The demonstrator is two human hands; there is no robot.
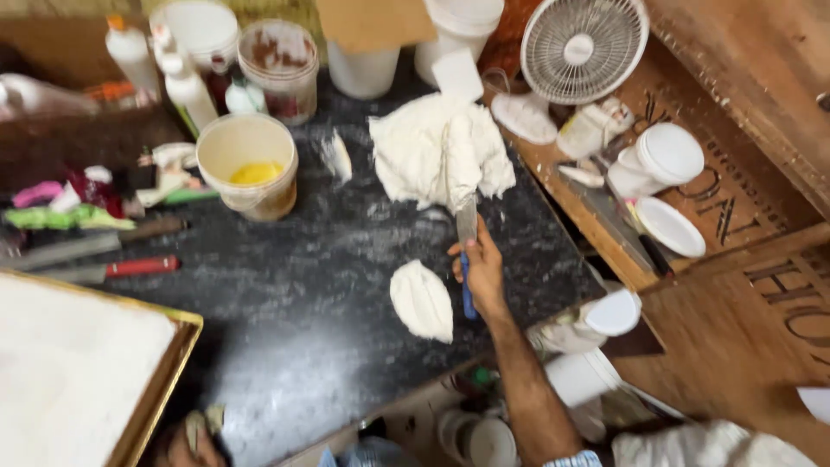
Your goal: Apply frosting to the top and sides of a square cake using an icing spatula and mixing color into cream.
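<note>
Dark speckled stone worktop [303, 285], floury, carries the work: the right hand [480, 268] is closed round a blue-handled knife [467, 259], blade tip in the large white dough mass [441, 151] near the far edge. One small cut dough portion [422, 301] lies just beside the hand; most dough looks uncut. The left hand [186, 445], at the near edge, is too blurred to read.

Squeeze bottles [164, 73]: white with orange caps, standing at 11 o'clock.
Labelled tub [278, 69]: round, white, red-brown band, at 11 o'clock.
Lettered wooden board [735, 207]: brown with dark lettering, at 3 o'clock.
</note>
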